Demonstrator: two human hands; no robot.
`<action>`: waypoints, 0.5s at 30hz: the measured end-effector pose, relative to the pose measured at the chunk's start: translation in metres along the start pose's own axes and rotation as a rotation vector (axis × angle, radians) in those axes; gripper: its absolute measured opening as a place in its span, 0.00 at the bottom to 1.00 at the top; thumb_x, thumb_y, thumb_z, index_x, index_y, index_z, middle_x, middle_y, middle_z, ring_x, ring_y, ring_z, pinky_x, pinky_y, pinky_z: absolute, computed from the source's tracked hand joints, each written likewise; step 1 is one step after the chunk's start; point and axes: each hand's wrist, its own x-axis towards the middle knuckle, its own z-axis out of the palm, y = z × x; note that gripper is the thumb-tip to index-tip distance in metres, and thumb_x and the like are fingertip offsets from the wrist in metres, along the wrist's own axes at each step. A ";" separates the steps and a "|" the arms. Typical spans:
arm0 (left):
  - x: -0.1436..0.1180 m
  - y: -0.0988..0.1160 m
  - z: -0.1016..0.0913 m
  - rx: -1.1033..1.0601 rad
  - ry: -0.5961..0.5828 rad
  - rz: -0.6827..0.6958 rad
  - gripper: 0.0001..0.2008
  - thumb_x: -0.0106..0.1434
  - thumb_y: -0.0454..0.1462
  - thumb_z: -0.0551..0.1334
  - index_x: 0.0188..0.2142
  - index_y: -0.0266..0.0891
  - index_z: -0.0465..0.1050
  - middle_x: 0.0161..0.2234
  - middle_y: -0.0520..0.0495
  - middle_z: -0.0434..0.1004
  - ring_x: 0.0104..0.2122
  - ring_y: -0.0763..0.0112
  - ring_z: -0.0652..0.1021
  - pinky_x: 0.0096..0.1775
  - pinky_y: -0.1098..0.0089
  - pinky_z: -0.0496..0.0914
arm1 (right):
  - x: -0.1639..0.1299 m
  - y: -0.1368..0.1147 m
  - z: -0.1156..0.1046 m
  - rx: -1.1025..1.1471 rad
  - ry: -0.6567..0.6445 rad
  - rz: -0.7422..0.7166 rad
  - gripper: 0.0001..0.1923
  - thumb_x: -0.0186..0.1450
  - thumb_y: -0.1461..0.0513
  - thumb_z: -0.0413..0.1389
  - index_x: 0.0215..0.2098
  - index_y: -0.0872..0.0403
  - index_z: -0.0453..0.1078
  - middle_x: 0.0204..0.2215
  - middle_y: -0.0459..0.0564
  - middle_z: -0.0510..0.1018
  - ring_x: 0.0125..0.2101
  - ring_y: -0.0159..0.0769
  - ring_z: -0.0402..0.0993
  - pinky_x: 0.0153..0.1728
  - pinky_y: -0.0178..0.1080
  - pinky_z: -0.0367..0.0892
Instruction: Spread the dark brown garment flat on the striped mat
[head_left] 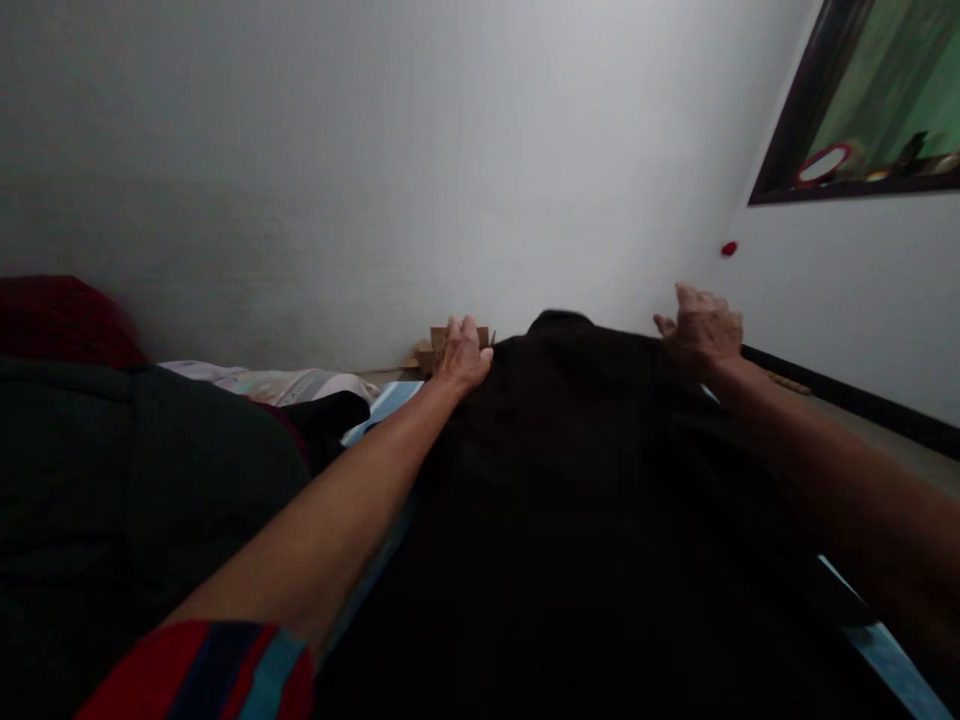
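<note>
A large black garment (592,500) lies spread out in front of me over a light blue surface (390,400). My left hand (463,355) grips its far left corner, fingers curled over the cloth. My right hand (701,330) holds the far right corner, fingers bent around the edge. Both arms are stretched forward. A collar-like bump (559,320) of the garment rises between the two hands.
A dark green pile of cloth (135,480) and a red item (60,320) lie at the left, with pale folded fabric (277,383) behind. A small cardboard box (431,350) stands by the white wall. A dark-framed window (862,110) is at upper right.
</note>
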 end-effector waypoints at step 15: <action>-0.190 -0.067 0.050 0.220 -0.340 0.025 0.25 0.63 0.30 0.46 0.59 0.40 0.56 0.60 0.36 0.56 0.58 0.59 0.62 0.54 0.61 0.59 | -0.204 0.045 0.055 0.130 -0.538 -0.423 0.13 0.66 0.61 0.44 0.44 0.54 0.67 0.38 0.54 0.73 0.40 0.42 0.70 0.40 0.41 0.62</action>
